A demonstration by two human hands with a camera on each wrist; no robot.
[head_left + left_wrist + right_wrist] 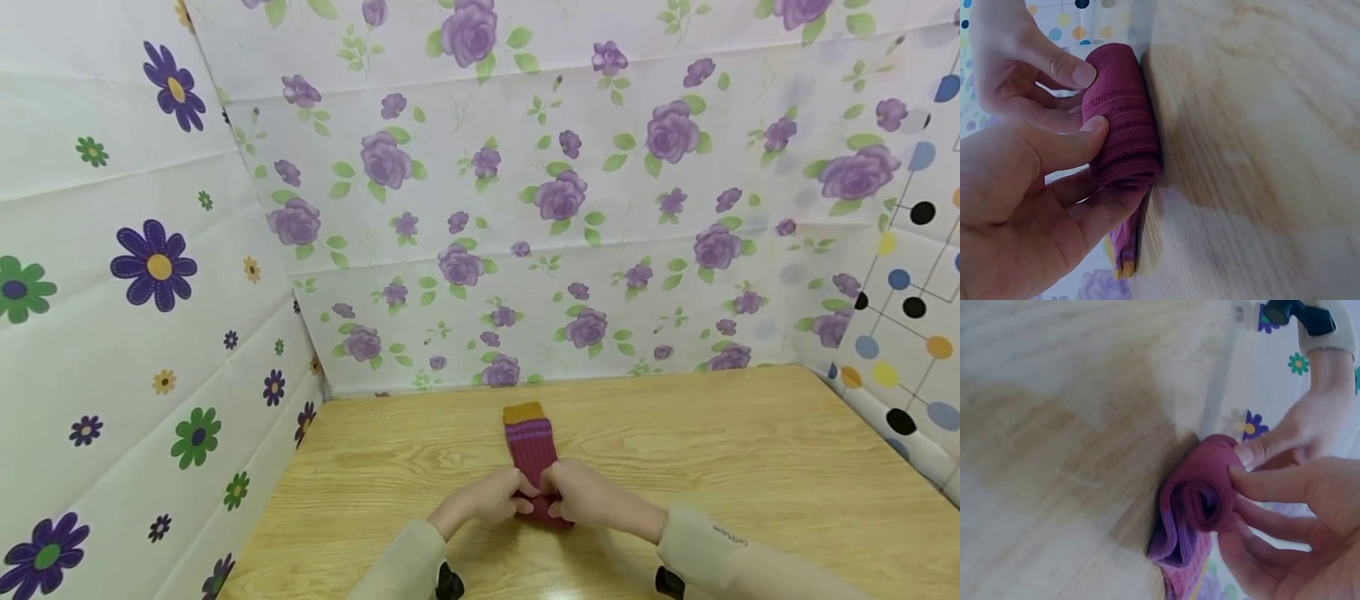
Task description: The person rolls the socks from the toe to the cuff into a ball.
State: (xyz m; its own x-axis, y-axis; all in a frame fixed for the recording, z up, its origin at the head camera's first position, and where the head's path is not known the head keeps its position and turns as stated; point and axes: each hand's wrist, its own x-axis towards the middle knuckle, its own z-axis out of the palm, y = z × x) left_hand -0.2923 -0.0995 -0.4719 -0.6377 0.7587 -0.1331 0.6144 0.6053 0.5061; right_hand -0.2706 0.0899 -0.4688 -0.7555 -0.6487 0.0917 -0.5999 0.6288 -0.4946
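Observation:
A maroon knitted sock (531,454) with purple stripes and a mustard end lies lengthwise on the wooden table, its mustard end away from me. Its near end is wound into a thick roll (1124,119), and the spiral of layers shows at the roll's side in the right wrist view. My left hand (497,497) grips one end of the roll, thumb on the near face and fingers beneath. The right hand (588,497) holds the other end in the same way, close beside the left. Part of the flat sock is hidden behind the hands.
Wood-grain table (390,467) surrounds the sock on all sides. A white sheet with purple roses (562,196) hangs along the back edge. Daisy-print cloth (153,267) stands at the left, and dotted cloth (900,350) borders the right edge.

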